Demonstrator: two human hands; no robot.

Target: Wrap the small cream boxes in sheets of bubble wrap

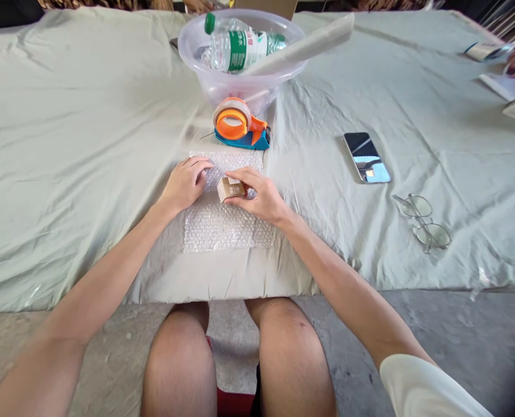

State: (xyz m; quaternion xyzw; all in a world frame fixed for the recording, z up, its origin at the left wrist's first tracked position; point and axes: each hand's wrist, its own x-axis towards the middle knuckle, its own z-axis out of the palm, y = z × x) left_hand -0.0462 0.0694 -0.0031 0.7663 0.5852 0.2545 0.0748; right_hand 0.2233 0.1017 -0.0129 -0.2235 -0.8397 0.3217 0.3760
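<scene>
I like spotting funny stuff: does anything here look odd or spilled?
Nothing looks spilled, but the long whitish tube-shaped roll slants out past the round translucent plastic tub, seemingly too long to fit.

gold box point(230, 190) — one, phone point(365, 157) — one

Wrinkled, pale cloth-covered table point(88, 104), rough grey floor point(461, 333), brown clutter point(140, 4) beyond, soft light

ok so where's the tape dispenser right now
In the head view, the tape dispenser sits slightly left of centre, just in front of the plastic tub and just beyond the far edge of the bubble wrap.
</scene>
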